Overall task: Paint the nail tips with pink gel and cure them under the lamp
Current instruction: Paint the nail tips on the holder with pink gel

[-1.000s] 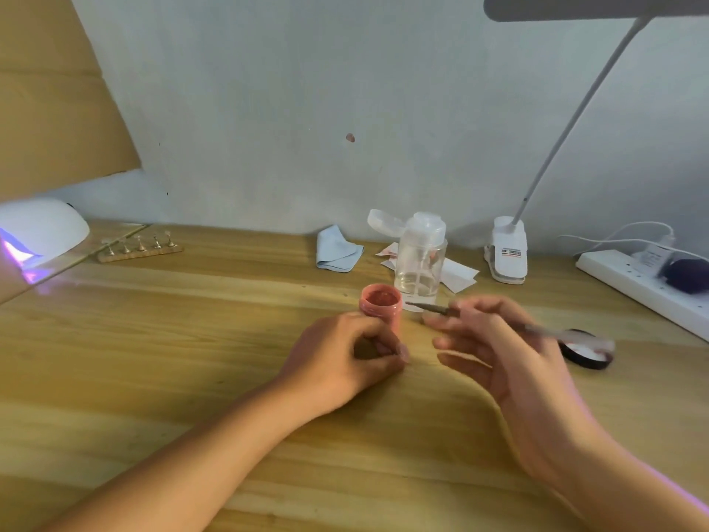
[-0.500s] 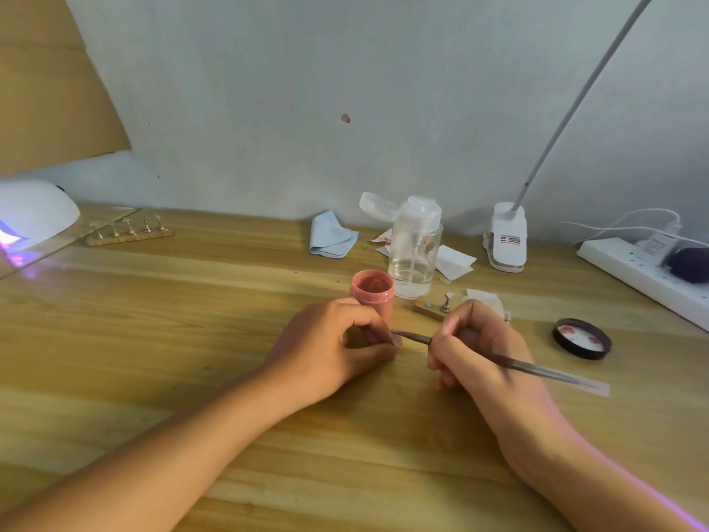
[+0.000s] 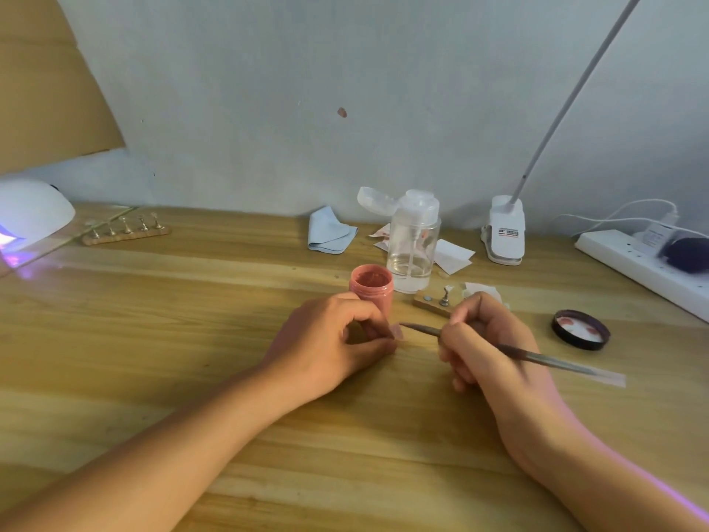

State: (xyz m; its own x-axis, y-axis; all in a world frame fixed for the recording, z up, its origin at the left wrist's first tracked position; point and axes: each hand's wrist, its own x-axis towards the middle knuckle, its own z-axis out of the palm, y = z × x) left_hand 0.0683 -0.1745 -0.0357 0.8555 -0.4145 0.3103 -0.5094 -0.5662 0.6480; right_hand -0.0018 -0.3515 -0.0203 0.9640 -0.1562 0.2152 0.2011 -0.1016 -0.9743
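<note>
My left hand (image 3: 337, 339) rests on the wooden table (image 3: 153, 339) and pinches a small pink nail tip (image 3: 397, 332) between thumb and forefinger. My right hand (image 3: 487, 339) grips a thin gel brush (image 3: 537, 357) like a pen, its bristle end almost touching the nail tip. The open pink gel jar (image 3: 371, 288) stands just behind my left hand. Its black lid (image 3: 580, 329) lies upturned to the right. A white curing lamp (image 3: 30, 213) glows violet at the far left.
A small wooden stand (image 3: 433, 303) with a peg sits behind my right hand, and a longer rack of pegs (image 3: 126, 230) lies near the lamp. A clear pump bottle (image 3: 414, 247), blue cloth (image 3: 330, 230), paper wipes, desk lamp clip (image 3: 505, 232) and power strip (image 3: 644, 266) line the back.
My right hand came down from hovering near the jar and set the brush tip by the nail tip held in my left hand. The left hand stayed put.
</note>
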